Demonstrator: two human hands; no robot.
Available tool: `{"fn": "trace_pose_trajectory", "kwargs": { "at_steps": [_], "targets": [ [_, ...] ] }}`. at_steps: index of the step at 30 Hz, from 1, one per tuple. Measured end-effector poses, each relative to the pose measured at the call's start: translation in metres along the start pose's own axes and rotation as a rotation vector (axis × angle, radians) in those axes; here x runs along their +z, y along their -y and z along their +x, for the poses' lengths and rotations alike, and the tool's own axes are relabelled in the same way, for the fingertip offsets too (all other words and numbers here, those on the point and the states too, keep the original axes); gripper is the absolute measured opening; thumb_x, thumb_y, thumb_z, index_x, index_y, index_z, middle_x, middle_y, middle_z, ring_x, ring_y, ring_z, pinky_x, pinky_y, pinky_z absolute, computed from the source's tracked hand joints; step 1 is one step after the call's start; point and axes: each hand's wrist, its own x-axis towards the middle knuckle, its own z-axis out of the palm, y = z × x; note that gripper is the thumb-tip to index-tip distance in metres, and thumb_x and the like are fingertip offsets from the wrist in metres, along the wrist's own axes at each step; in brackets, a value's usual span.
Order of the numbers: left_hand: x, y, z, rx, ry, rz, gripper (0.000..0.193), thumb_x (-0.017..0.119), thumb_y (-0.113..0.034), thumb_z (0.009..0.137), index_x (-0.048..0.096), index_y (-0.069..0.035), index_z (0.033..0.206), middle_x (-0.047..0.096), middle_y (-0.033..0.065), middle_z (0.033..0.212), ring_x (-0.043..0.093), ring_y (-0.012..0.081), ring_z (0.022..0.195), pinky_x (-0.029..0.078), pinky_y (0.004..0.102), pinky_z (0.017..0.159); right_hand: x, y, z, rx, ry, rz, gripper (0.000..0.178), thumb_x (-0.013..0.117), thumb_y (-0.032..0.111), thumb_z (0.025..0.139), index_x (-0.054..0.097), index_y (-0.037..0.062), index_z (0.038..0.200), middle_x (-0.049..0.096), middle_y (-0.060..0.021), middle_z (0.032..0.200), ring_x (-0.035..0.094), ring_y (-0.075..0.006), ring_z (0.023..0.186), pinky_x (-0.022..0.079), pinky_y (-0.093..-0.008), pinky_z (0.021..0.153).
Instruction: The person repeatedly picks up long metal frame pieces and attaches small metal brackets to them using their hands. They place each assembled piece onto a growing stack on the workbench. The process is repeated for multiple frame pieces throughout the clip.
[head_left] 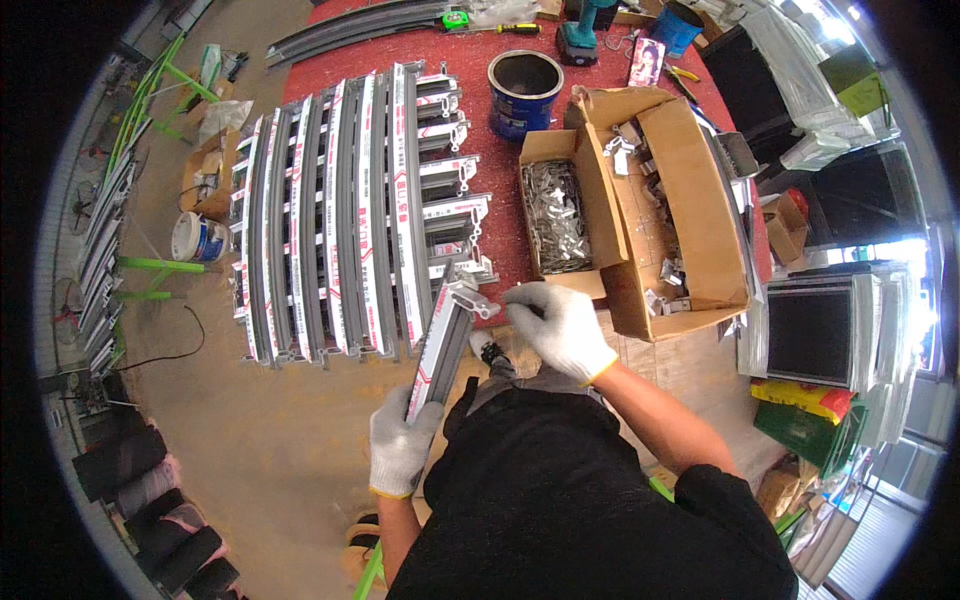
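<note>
My left hand (402,440), in a white knit glove, grips the lower end of a grey metal profile (440,345) with a white and red protective film. The profile points up and away from me. At its far end sits a pale metal corner bracket (472,297). Just right of that bracket is my gloved right hand (560,328), its fingers curled together; whether something small is between them is hidden. Stacked crosswise on the red table (480,110), several similar profiles (335,210) lie beyond my left hand.
Beyond my right hand stand a small carton (610,255) of small metal parts (556,215) and a larger carton (695,210) with loose brackets. Farther back are a blue can (525,95), a cordless drill (578,40), a screwdriver (518,29) and a green tape measure (455,20).
</note>
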Motion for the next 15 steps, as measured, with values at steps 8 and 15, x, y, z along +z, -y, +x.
{"fn": "trace_pose_trajectory", "kwargs": {
  "at_steps": [8,15],
  "targets": [
    [0.002,-0.013,0.005,0.025,0.068,0.013,0.049,0.087,-0.027,0.088,0.076,0.007,0.122,0.081,0.0227,0.098,0.079,0.0249,0.090,0.061,0.0405,0.084,-0.055,0.065,0.021,0.209,-0.076,0.498,0.026,0.080,0.014,0.098,0.083,-0.0030,0.118,0.084,-0.0106,0.100,0.075,-0.0103,0.086,0.061,-0.0301,0.080],
    [0.000,-0.028,0.003,0.087,0.084,0.078,0.048,0.091,-0.024,0.084,0.077,0.006,0.120,0.081,0.0243,0.099,0.082,0.0296,0.091,0.062,0.0410,0.083,-0.063,0.075,0.028,0.182,-0.015,0.455,0.028,0.080,0.011,0.099,0.080,-0.0054,0.122,0.082,-0.0079,0.098,0.072,-0.0089,0.084,0.058,-0.0273,0.076]
  ]
}}
